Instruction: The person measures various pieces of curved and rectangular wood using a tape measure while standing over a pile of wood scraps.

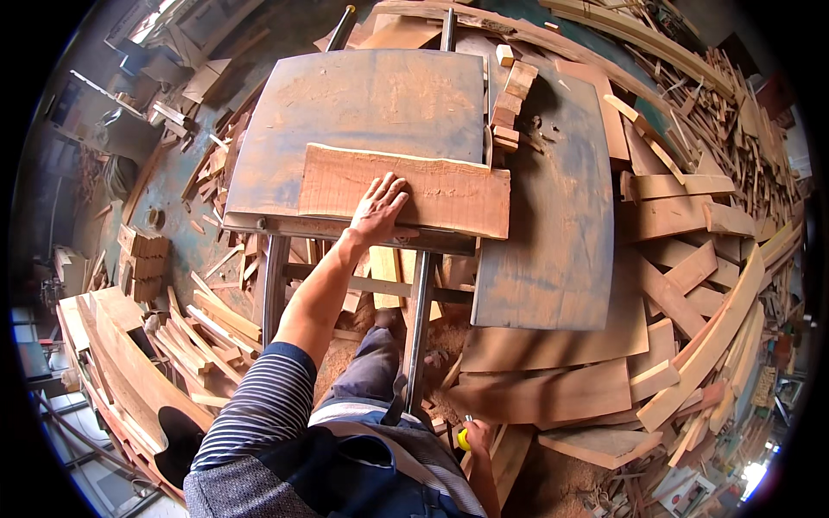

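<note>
My left hand lies on a reddish-brown wooden board, fingers stretched across its near half. The board has a pale, uneven far edge. It rests along the near side of a worn metal machine table, its right end reaching the gap beside a second metal plate. Low at my right side, my right hand is closed round what looks like a yellow tape measure with a small silvery end showing. My fingers cover most of it.
Small wood blocks stand in a row by the gap between the plates. Stacked planks lie under and right of the table, with a large offcut heap beyond. More strips lie at left. Sawdust covers the floor by my foot.
</note>
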A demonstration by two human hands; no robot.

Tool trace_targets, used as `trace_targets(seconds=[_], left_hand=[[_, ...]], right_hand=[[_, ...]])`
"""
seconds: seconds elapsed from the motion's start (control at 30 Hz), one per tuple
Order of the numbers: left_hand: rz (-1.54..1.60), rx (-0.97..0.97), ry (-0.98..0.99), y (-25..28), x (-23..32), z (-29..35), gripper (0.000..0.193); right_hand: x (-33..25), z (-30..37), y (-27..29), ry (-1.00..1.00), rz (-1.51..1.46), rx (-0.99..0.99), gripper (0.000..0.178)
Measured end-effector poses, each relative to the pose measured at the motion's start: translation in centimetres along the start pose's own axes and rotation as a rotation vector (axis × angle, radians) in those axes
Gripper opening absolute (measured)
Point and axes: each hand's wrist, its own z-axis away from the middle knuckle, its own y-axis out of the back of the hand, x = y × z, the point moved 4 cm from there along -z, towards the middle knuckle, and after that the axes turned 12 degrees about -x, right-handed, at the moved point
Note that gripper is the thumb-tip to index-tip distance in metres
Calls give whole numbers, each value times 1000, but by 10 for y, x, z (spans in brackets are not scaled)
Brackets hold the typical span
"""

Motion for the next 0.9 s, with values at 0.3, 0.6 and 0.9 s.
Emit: trace_targets(seconds=[0.3, 0.6, 0.9], left_hand=[[16, 24, 2, 5, -11, -22, 88], [22, 29, -5, 9, -28, -48, 89], [44, 31, -21, 21, -43, -72, 84]], right_hand=[[-31, 1, 15, 13, -104, 87, 32], [-40, 6, 13, -129, -96, -13, 37], [-70, 36, 13, -18, -18, 71, 33]])
